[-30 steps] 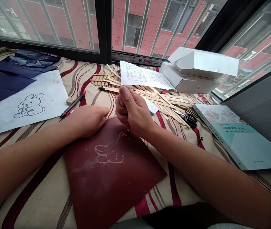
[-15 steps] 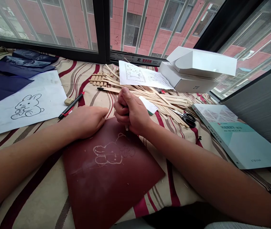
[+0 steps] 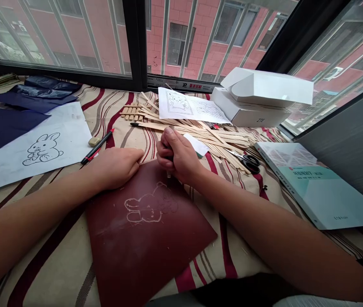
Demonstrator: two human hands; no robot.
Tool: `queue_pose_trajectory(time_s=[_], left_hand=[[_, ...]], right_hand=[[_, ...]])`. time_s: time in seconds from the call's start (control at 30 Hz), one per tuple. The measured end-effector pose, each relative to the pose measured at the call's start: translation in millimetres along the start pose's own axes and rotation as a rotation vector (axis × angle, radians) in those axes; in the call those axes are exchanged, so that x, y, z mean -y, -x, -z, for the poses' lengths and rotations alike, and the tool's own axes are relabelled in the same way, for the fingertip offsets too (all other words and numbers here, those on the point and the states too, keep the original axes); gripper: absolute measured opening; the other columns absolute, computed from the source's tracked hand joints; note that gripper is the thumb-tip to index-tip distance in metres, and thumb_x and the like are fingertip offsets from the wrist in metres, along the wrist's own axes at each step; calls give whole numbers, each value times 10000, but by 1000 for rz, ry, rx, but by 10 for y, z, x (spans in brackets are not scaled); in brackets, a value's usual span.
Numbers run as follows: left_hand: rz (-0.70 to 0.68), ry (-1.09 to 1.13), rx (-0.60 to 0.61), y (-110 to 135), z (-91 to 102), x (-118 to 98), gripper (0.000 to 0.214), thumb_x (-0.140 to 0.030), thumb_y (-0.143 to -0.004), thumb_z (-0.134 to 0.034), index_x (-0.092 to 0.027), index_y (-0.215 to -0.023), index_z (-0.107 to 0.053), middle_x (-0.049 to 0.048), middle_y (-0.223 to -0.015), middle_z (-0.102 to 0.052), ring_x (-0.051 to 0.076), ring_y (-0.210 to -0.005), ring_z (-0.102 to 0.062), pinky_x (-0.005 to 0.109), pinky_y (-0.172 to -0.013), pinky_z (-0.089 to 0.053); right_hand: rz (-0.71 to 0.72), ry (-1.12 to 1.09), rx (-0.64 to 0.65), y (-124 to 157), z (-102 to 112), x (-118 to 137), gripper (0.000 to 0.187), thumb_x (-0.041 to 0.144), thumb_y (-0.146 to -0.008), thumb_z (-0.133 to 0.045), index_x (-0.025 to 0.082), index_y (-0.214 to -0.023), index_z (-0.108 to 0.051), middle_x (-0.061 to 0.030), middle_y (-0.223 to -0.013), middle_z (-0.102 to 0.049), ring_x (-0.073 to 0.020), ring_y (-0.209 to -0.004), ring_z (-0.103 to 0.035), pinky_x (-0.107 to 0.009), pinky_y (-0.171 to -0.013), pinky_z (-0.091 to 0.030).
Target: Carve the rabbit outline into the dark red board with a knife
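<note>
Left grip (image 3: 120, 167): palm down | right grip (image 3: 180, 157): fisted, thumb (image 3: 172, 137) uppermost | forearms (image 3: 53, 209): converging

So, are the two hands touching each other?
Apart. The head view shows a strip of striped cloth and red sheet between the left hand and the right hand.

Cannot see most of tool (image 3: 168, 174), hidden inside right hand (image 3: 178, 155). Below grip, lose near corner of sheet (image 3: 136, 260) at frame edge. Right of grip, cannot read small print on book (image 3: 325, 189).
</note>
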State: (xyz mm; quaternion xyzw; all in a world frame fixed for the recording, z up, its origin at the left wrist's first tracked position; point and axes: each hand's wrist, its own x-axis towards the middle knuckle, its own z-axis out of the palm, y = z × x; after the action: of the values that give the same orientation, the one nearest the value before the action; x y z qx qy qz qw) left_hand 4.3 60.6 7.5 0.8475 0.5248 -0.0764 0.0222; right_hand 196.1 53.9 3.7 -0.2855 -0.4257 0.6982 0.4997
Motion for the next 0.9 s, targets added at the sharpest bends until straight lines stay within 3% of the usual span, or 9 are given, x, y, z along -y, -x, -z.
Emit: queue_pose_trajectory(time_s=[0.2, 0.53, 0.73, 0.9], left_hand=[[8, -38, 5, -11, 38, -40, 306, -361, -945, -380, -245, -966, -661, 127, -958, -770, 336, -881, -712, 412, -735, -407], [19, -86, 18, -2, 51, -57, 325, -363, -961, -329, -241, -958, -630, 132, -1005, -775, 331, -891, -719, 401, -696, -382], [23, -95, 16, 10, 47, -47, 326, -353, -961, -346, -238, -986, -649, 124, -996, -776, 328, -889, -722, 396, -699, -387], [17, -92, 15, 16, 54, -49, 344, -347, -971, -343, -235, -1018, -664, 127, -999, -779, 330, -884, -725, 398, -700, -395]], right_hand=[[20, 35, 5, -16, 32, -13, 529, 567, -1065, -643, 229, -767, -365, 124, -555, -364, -25, -399, -339, -164, -404, -254], [169, 112, 184, 9, 88, -39, 573, 675, -966, -724, 237, -793, -399, 129, -579, -399, -42, -379, -433, -189, -376, -314], [227, 153, 168, 44, 106, -11, 545, 701, -995, -659, 240, -817, -429, 112, -578, -459, -78, -420, -531, -210, -395, -393], [227, 97, 212, 78, 90, 5, 484, 607, -1004, -701, 221, -813, -479, 100, -584, -490, -78, -430, -547, -204, -401, -403]])
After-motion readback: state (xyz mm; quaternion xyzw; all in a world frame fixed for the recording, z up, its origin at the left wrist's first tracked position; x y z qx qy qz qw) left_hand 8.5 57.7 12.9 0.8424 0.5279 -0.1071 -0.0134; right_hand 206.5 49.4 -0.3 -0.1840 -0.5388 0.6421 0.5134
